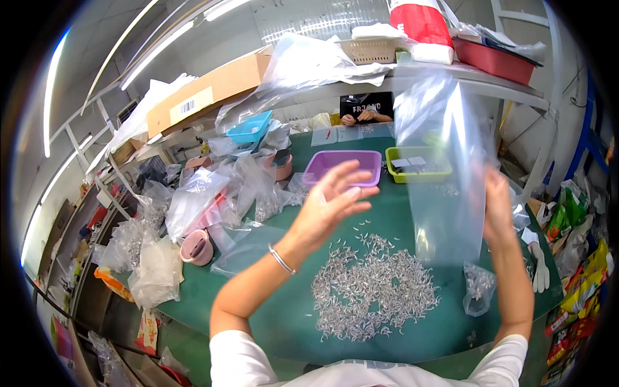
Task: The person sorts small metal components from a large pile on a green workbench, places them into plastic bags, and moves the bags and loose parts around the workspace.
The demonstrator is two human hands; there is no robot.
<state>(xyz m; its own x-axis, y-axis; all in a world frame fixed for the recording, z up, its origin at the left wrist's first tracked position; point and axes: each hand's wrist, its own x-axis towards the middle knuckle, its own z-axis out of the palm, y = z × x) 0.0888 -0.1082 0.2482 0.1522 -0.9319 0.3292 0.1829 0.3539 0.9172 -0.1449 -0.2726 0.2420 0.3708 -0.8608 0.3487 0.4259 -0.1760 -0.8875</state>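
My right hand is closed on the edge of a large clear plastic bag, which hangs upright and slightly blurred above the table. My left hand is raised over the table, fingers spread, holding nothing; a silver bangle is on that wrist. Below and between my arms lies a loose pile of small silvery curved pieces on the green table. A small clear bag with a few such pieces inside rests by my right forearm.
Beyond my hands stand a purple tray and a yellow-green tray, partly behind the bag. Plastic bags and a pink container crowd the left side. Across the table another person's hands are at work. A white glove lies at right.
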